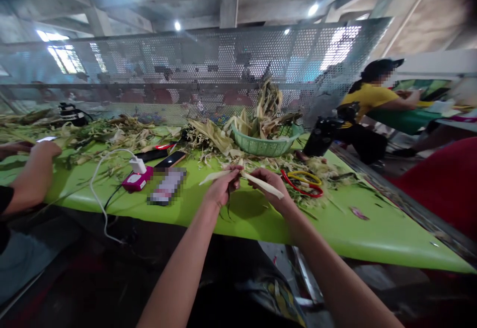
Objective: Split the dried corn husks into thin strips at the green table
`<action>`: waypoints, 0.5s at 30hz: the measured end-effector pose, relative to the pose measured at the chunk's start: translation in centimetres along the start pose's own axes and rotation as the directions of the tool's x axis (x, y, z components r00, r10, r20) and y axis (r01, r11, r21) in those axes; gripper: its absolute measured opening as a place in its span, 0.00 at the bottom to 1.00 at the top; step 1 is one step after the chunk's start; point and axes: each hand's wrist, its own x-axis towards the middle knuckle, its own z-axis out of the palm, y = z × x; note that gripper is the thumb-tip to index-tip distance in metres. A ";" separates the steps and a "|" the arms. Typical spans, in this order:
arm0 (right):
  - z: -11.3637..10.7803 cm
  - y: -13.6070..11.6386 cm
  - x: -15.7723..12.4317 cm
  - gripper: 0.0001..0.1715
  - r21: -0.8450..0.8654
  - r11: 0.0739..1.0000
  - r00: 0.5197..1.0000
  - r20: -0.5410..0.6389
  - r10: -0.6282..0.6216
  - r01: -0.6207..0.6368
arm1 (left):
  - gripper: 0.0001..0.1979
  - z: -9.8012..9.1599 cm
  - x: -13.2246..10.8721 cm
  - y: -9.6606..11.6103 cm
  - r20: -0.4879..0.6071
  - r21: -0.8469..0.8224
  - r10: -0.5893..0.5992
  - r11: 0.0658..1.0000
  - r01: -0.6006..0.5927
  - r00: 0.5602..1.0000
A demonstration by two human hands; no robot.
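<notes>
My left hand [223, 188] and my right hand [269, 183] meet over the front of the green table, fingers closed on pale strips of corn husk. One husk strip [213, 176] sticks out to the left past my left fingers. Another husk strip [266, 186] lies across my right hand, its end pointing down and right. Thin dark strands hang below my left hand. Just beyond my hands stands a green plastic basket [261, 146] heaped with dry husks [266, 107]. Loose husk scraps surround it. To the right of my right hand lie red-and-yellow handled scissors [303, 183], partly among scraps.
Left of my hands are a phone [167, 186], a dark phone [170, 160] and a pink power socket [137, 179] with a white cable. A black bottle [320, 134] stands right of the basket. A co-worker's arm [32, 174] rests at far left; another person [372, 94] sits at right.
</notes>
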 end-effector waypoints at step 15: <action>0.8 -1.7 -1.1 0.05 -0.407 0.782 0.873 0.087 -0.481 0.472 | 0.15 0.4 0.0 -0.9 -0.108 0.187 0.131 0.976 -0.109 0.985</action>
